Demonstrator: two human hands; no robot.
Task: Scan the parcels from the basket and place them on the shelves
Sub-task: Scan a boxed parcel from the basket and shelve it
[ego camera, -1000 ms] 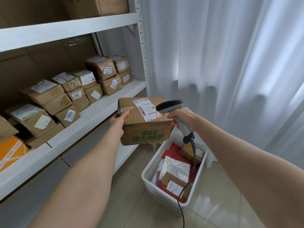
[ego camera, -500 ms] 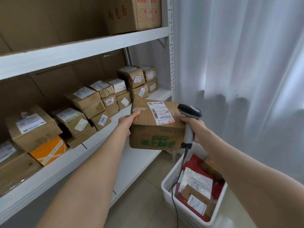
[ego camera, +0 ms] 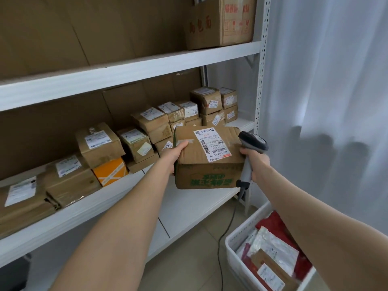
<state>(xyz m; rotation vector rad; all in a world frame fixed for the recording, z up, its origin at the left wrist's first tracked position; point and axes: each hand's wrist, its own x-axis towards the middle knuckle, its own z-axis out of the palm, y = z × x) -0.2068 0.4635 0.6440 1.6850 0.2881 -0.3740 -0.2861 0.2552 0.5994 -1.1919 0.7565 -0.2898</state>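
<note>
The cardboard parcel [ego camera: 210, 164] is held in the air in front of the right end of the middle shelf [ego camera: 189, 206], with its shipping label [ego camera: 211, 144] facing up. Its long axis runs left to right, roughly along the shelf's front edge and between the two hands. The left hand [ego camera: 177, 155] grips its left end, thumb on the top face and fingers hidden beneath. The right hand [ego camera: 258, 164] is wrapped round the handle of the scanner [ego camera: 253, 141], which stands upright against the parcel's right end; I cannot tell whether that hand also bears any of the weight. The coming move turns on the bare strip of shelf that lies just below and beyond the parcel. The shelved parcels [ego camera: 100, 143] already fill the back and stretch away to the left, so the free room is straight ahead, not sideways. The left hand looks like the carrying one and is nearer the shelf's stocked part, so it will likely guide the set-down while the right hand stays with the scanner. The basket [ego camera: 233, 246] sits on the floor at lower right, well apart from the shelf, with flat parcels in it.
</note>
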